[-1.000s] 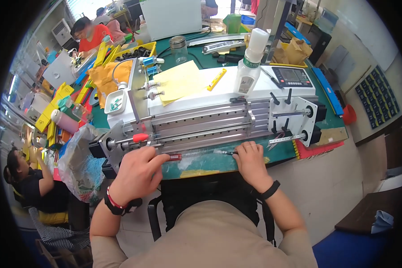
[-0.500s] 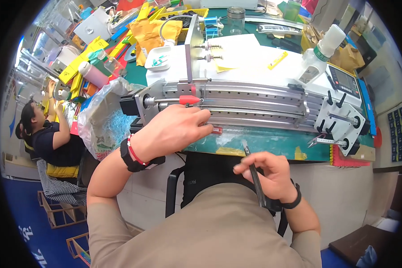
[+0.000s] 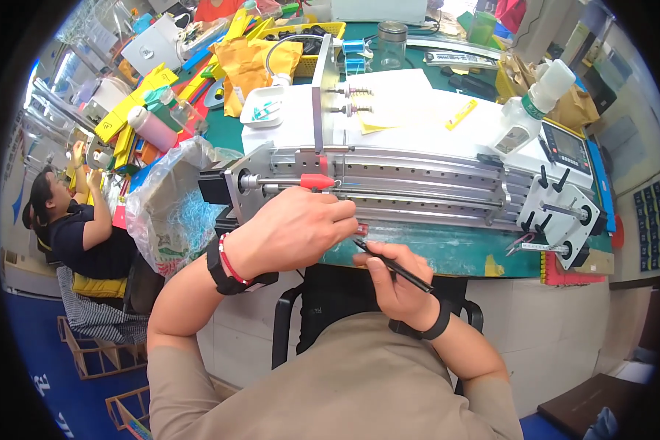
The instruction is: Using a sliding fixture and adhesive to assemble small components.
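My left hand (image 3: 297, 227) reaches over the front rail of a long metal winding machine (image 3: 418, 176), its fingers pinched together and bent down. What they pinch is hidden under them. Just beyond the knuckles sits a red pointed piece (image 3: 317, 181) with a small wire hook at its tip, mounted at the machine's left end. My right hand (image 3: 403, 293) is closed round a slim black pen-like tool (image 3: 396, 265), whose tip points up and left at the left fingertips. A small red object (image 3: 361, 229) shows by those fingertips on the green mat.
On the left stands a plastic-lined bin (image 3: 158, 205) with tangled blue thread. Behind the machine are a white tray (image 3: 262, 107), a glass jar (image 3: 391, 45), a clear bottle (image 3: 524, 117) and a control panel (image 3: 565, 147). A co-worker (image 3: 81, 220) sits at far left.
My right hand has moved up and left, and the black tool has swung so its tip comes close to my left fingers. My left hand has shifted slightly; its fingers remain pinched.
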The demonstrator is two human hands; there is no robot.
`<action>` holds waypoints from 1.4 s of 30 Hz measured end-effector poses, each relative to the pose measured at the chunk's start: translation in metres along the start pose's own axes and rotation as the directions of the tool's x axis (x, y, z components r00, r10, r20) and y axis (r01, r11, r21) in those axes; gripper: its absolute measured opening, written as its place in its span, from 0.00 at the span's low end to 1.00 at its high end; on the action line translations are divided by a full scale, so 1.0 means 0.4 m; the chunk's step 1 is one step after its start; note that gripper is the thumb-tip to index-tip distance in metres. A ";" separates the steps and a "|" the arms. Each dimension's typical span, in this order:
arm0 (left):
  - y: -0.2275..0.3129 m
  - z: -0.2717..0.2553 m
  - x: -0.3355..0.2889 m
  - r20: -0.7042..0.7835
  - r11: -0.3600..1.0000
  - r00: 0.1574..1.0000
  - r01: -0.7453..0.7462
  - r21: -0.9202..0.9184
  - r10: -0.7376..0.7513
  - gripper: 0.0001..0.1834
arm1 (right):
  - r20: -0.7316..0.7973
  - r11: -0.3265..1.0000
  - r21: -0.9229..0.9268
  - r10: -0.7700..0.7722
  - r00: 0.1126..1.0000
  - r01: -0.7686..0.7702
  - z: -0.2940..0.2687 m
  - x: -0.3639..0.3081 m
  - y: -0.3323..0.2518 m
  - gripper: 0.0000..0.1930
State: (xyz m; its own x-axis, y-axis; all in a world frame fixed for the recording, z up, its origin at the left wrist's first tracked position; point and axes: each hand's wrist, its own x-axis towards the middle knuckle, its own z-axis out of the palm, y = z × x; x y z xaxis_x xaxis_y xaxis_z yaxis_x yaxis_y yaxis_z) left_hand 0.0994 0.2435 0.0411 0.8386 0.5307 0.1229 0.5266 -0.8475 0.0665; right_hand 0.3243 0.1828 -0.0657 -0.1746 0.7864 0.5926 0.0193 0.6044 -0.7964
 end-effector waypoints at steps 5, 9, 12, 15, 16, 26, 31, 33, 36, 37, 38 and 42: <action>-0.004 0.006 -0.002 0.001 1.000 1.000 0.017 -0.017 -0.017 0.10 | 0.022 0.996 -0.050 -0.078 0.997 0.079 0.047 -0.003 0.014 0.11; 0.000 0.013 -0.008 -0.024 1.000 0.999 0.031 -0.006 -0.031 0.10 | 0.035 0.992 -0.069 -0.101 0.994 0.103 0.055 -0.011 0.019 0.12; 0.003 0.020 -0.010 -0.049 0.999 0.998 0.029 0.019 -0.028 0.10 | 0.048 0.997 -0.031 -0.073 0.996 0.075 0.050 -0.022 0.014 0.12; 0.009 0.020 -0.016 -0.066 0.999 0.997 0.031 0.010 -0.030 0.10 | 0.040 0.998 -0.002 -0.067 0.997 0.067 0.050 -0.028 0.008 0.12; 0.013 0.017 -0.018 -0.067 0.999 0.997 0.036 0.013 -0.035 0.10 | 0.029 0.998 0.011 -0.059 0.998 0.058 0.050 -0.028 0.004 0.12; 0.121 -0.181 -0.302 -0.325 0.516 0.731 0.664 0.541 -0.600 0.25 | 0.201 0.726 -0.059 -0.663 0.721 0.685 -0.164 0.097 -0.250 0.12; 0.106 -0.212 -0.182 -0.299 0.808 0.872 0.478 0.344 -0.388 0.20 | 0.583 0.766 0.227 -0.601 0.547 0.601 -0.239 0.193 -0.360 0.12; 0.076 -0.179 -0.110 -0.214 0.928 0.960 0.238 0.287 -0.180 0.23 | 0.441 0.727 0.194 -0.665 0.603 0.659 -0.253 0.149 -0.304 0.08; 0.007 -0.128 -0.027 -0.192 0.957 0.981 0.044 0.286 0.012 0.22 | 0.155 0.613 0.181 -0.790 0.593 0.769 -0.200 0.130 -0.228 0.04; -0.016 -0.105 -0.010 -0.189 0.958 0.979 -0.015 0.287 0.072 0.21 | -0.009 0.729 0.191 -0.668 0.744 0.657 -0.181 0.133 -0.243 0.09; -0.025 -0.099 0.014 -0.191 0.954 0.979 -0.014 0.301 0.075 0.21 | 0.037 0.672 0.096 -0.740 0.672 0.734 -0.215 0.143 -0.224 0.07; -0.071 -0.096 0.046 -0.024 0.945 0.986 -0.151 0.291 0.165 0.18 | -0.079 0.987 -0.037 -0.160 0.984 0.158 -0.206 0.107 -0.164 0.11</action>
State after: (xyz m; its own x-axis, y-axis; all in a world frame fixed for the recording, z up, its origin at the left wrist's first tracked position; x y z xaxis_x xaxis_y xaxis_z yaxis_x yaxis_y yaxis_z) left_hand 0.0945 0.2769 0.0796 0.9104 0.3833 0.1560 0.4115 -0.8782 -0.2438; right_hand 0.3968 0.1873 0.0216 -0.0970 0.6870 0.7201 0.0279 0.7251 -0.6880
